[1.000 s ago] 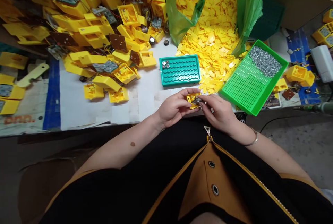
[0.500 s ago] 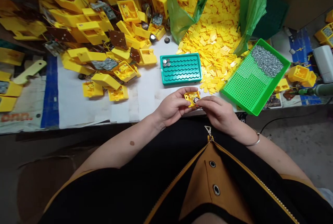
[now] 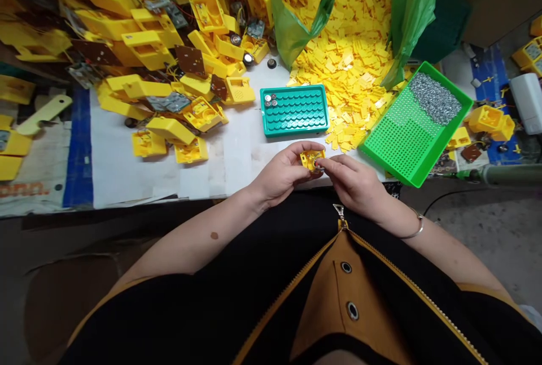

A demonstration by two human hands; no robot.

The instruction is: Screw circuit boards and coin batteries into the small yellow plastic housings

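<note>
My left hand [image 3: 284, 174] is closed around a small yellow plastic housing [image 3: 312, 159] at the table's front edge. My right hand [image 3: 354, 182] pinches at the housing's right side, fingertips pressed on a small round metal part that I cannot make out clearly. Just beyond the hands lies a teal cell tray [image 3: 295, 111] with a few button cells in its top left corner.
A heap of yellow housings and circuit boards [image 3: 161, 54] fills the left back. A green bag [image 3: 296, 20] spills small yellow covers [image 3: 351, 54]. A bright green tray [image 3: 412, 127] with metal screws sits right. A grey tool [image 3: 503, 174] lies at far right.
The housing has been turned in my hands so its inner face shows, and my right fingers have closed in on its right side. The view has shifted slightly.
</note>
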